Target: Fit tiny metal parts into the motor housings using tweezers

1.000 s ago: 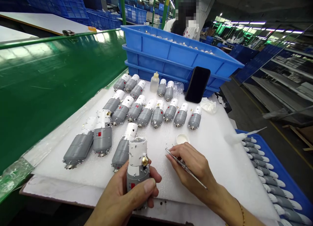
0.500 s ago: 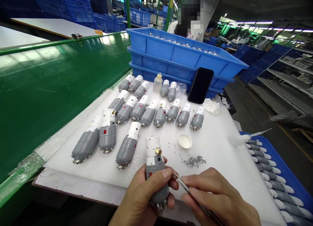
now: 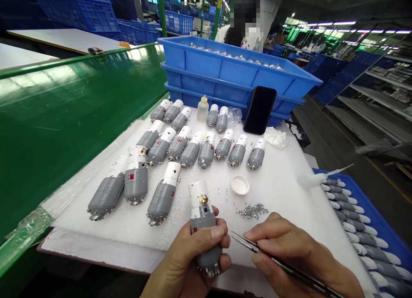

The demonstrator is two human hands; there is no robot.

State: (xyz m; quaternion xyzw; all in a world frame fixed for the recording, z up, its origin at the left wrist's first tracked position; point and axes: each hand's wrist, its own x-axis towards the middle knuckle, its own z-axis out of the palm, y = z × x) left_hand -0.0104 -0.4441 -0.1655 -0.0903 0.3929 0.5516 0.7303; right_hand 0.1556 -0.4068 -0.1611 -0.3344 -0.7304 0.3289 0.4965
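Observation:
My left hand [image 3: 189, 250] is wrapped round a grey and white spacecraft model [image 3: 202, 223], its white end pointing away from me and a small gold dish on its side. In my right hand [image 3: 289, 246] a pair of metal tweezers [image 3: 257, 247] is pinched; the tips stand slightly apart, just right of the left fingers, with nothing visible between them. Beyond the right hand lies a heap of tiny silver parts [image 3: 253, 211], with a few scattered loose. A small white cap [image 3: 240, 185] sits behind the heap.
More models [image 3: 164, 195] lie in rows on the white foam sheet [image 3: 280, 186]. A dropper bottle [image 3: 202, 109] and a phone [image 3: 260, 110] stand before stacked blue crates [image 3: 222, 70]. On the right a blue tray [image 3: 386, 220] holds several models. Green conveyor [image 3: 80, 92] at left; a person behind the crates.
My right hand has drawn the tweezers right, away from the left fingers, and their tips now show apart. My left hand keeps the model in nearly the same place. The view has shifted slightly.

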